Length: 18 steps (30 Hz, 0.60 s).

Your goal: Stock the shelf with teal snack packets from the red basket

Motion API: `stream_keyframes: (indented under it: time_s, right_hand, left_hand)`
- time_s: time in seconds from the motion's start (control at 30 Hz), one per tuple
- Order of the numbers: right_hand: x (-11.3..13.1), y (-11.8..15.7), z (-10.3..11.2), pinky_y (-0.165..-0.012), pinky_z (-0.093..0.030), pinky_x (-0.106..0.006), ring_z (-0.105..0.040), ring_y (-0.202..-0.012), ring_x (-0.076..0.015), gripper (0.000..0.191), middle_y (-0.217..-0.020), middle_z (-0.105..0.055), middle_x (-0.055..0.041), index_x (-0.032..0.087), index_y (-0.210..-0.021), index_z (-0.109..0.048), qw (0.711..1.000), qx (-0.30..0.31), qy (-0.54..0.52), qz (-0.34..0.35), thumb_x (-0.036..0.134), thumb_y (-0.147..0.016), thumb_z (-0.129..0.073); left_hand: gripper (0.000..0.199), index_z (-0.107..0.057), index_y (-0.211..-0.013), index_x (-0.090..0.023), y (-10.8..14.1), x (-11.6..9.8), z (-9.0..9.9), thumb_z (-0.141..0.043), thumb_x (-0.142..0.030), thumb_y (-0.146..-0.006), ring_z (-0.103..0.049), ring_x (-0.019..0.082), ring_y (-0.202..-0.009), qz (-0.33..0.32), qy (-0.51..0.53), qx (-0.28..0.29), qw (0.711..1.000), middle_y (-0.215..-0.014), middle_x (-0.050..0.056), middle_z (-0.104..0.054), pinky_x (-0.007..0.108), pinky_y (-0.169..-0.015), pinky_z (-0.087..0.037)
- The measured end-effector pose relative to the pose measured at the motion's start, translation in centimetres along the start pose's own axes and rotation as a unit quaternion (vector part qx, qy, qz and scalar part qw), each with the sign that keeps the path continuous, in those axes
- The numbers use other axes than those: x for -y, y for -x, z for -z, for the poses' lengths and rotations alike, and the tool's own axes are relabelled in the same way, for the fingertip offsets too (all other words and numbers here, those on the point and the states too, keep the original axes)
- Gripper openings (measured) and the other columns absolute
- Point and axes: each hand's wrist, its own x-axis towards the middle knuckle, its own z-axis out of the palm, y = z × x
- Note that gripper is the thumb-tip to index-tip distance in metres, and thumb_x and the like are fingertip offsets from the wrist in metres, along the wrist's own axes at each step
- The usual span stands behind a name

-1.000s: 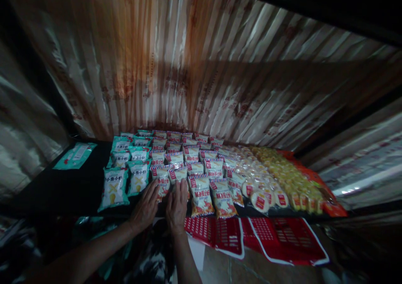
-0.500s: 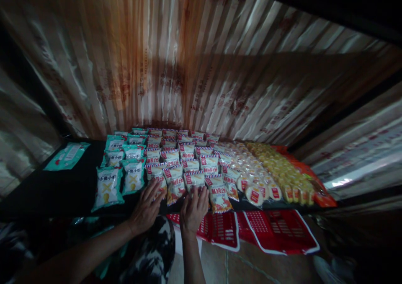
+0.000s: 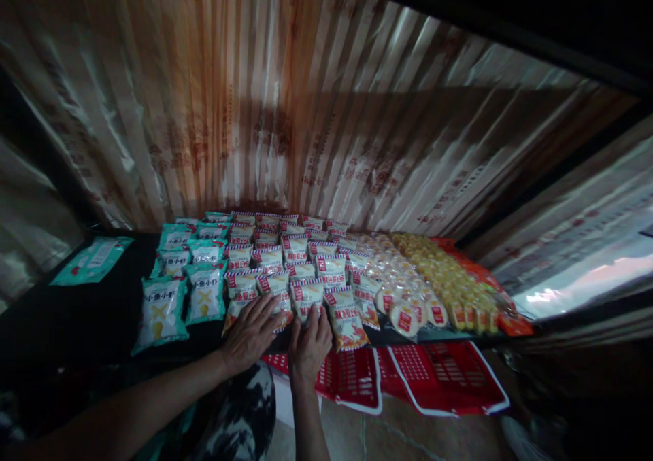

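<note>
Rows of white-and-orange snack bags (image 3: 329, 267) with striped tops stand on a black shelf (image 3: 112, 318). My left hand (image 3: 251, 330) lies with fingers stretched over the lower part of a front-row snack bag (image 3: 274, 284). Beside it, my right hand (image 3: 310, 342) rests its spread fingertips on the lower front of another snack bag (image 3: 307, 291). Neither hand wraps round a bag. Just right of my right hand, one more snack bag (image 3: 347, 318) leans at the front edge. Teal snack bags (image 3: 205, 294) stand in rows to the left.
Round white wrapped packs (image 3: 405, 318) and yellow wrapped packs (image 3: 433, 270) fill the shelf's right part, beside orange packaging (image 3: 513, 323). One teal bag (image 3: 94, 260) lies flat at far left. Red baskets (image 3: 449, 383) are below the shelf; a pleated curtain (image 3: 286, 107) hangs behind.
My left hand has shifted right, from one front-row bag to the neighbouring one. My right hand stays at its bag. The whole view has moved slightly.
</note>
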Motion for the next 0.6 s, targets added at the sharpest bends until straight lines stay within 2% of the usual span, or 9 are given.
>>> stream_keyframes:
  time_s: [0.37, 0.6]
  right_hand:
    - [0.0, -1.8, -0.8, -0.089, -0.041, -0.049, -0.04, -0.121, -0.0317, 0.047, -0.133, -0.043, -0.021, 0.014, -0.133, -0.042, 1.0, -0.008, -0.011, 0.024, 0.035, -0.091, -0.043]
    - [-0.3, -1.3, -1.0, -0.094, -0.038, -0.051, -0.035, -0.127, -0.0307, 0.05, -0.138, -0.037, -0.0214, 0.015, -0.137, -0.036, 0.999, 0.003, -0.042, 0.026, 0.033, -0.092, -0.042]
  left_hand:
    - [0.037, -0.051, -0.125, -0.022, -0.3, 0.1, -0.6, -0.047, -0.025, -0.089, -0.036, 0.024, -0.131, -0.013, -0.022, -0.028, 0.999, -0.137, 0.007, -0.048, 0.041, -0.104, -0.035]
    - [0.041, -0.046, -0.131, -0.021, -1.7, -1.1, -0.2, -0.04, -0.018, -0.09, -0.032, 0.02, -0.134, -0.048, 0.002, -0.028, 0.998, -0.139, 0.002, -0.047, 0.039, -0.109, -0.028]
